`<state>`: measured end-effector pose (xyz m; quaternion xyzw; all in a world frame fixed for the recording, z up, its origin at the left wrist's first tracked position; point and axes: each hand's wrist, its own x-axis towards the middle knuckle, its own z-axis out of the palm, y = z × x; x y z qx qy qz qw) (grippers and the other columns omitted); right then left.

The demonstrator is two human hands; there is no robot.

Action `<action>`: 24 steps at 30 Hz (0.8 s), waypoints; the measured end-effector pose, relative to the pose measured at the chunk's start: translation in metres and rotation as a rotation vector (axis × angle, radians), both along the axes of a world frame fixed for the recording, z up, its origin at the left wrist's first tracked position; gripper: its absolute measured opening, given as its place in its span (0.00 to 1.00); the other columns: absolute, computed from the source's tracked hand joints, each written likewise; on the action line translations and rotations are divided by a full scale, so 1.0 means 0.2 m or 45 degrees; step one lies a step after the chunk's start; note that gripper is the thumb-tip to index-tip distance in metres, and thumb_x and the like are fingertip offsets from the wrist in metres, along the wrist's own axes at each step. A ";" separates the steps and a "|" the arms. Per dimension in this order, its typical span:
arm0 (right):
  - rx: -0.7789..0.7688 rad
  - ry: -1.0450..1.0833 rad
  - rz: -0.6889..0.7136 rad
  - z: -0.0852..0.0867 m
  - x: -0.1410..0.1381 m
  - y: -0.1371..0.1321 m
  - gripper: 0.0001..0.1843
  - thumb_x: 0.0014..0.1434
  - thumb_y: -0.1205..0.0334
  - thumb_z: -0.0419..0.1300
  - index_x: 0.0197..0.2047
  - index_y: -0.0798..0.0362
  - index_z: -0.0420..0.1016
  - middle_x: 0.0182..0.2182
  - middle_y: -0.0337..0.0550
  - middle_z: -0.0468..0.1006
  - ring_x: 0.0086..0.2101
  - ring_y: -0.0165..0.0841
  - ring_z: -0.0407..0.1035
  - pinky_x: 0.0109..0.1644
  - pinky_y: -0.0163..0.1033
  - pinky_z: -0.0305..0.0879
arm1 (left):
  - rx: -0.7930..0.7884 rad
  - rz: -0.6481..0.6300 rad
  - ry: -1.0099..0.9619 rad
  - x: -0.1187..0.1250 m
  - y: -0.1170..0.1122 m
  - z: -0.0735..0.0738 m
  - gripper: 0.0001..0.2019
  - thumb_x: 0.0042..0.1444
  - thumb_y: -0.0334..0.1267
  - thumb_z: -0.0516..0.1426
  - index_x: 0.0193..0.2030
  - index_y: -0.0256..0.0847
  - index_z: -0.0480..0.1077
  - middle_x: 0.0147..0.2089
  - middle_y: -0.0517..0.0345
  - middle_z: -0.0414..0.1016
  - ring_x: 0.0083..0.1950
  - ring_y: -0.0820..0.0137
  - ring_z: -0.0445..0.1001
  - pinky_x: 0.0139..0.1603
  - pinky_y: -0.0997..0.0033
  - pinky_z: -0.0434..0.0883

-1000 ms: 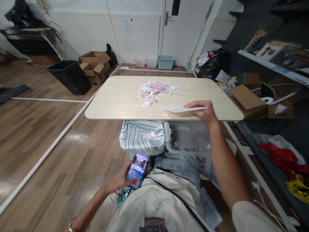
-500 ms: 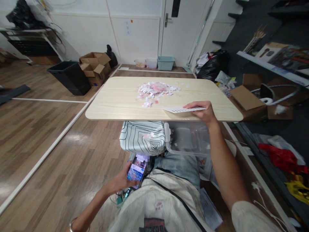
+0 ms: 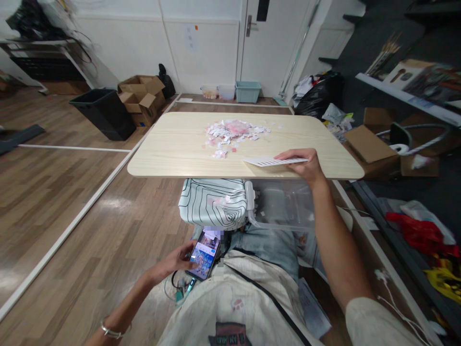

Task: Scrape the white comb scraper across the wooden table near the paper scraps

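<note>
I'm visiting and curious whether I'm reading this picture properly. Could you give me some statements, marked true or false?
1. The left hand has its thumb over the phone. True.
2. The right hand holds a red bag. False: it holds a white card.
3. Small white and pink pieces lie heaped on the table. True.
4. The black bin stands right of the table. False: it stands to the left.
5. The clear box sits on the tabletop. False: it is lower than the tabletop.
</note>
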<state>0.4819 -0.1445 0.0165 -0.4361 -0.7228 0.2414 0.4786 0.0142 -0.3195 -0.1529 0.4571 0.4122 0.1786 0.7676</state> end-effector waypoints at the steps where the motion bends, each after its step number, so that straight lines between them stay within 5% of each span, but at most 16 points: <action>1: -0.005 0.002 -0.003 0.00 0.00 0.00 0.14 0.49 0.48 0.77 0.34 0.48 0.89 0.37 0.47 0.89 0.39 0.44 0.84 0.46 0.44 0.80 | -0.009 -0.012 -0.010 -0.01 0.00 -0.01 0.34 0.49 0.44 0.74 0.63 0.43 0.72 0.64 0.47 0.77 0.65 0.47 0.73 0.65 0.54 0.70; 8: -0.010 0.028 0.013 0.00 0.00 0.00 0.09 0.50 0.53 0.76 0.34 0.47 0.89 0.37 0.46 0.89 0.40 0.44 0.84 0.46 0.45 0.80 | 0.056 -0.057 -0.025 -0.01 0.00 -0.05 0.34 0.48 0.41 0.75 0.62 0.43 0.72 0.57 0.48 0.78 0.64 0.48 0.72 0.66 0.54 0.69; 17: 0.017 0.008 0.018 -0.01 0.01 0.01 0.10 0.50 0.54 0.76 0.35 0.49 0.89 0.37 0.47 0.89 0.38 0.42 0.84 0.43 0.40 0.79 | 0.098 -0.065 -0.055 -0.01 0.00 -0.10 0.38 0.48 0.42 0.75 0.65 0.42 0.69 0.62 0.45 0.76 0.63 0.49 0.72 0.67 0.52 0.68; 24: 0.011 0.011 0.030 -0.01 0.01 0.00 0.07 0.50 0.57 0.75 0.34 0.49 0.88 0.37 0.46 0.89 0.39 0.42 0.84 0.46 0.41 0.79 | 0.035 -0.078 -0.061 0.00 0.01 -0.07 0.38 0.47 0.39 0.75 0.64 0.43 0.69 0.59 0.48 0.77 0.65 0.48 0.70 0.68 0.51 0.66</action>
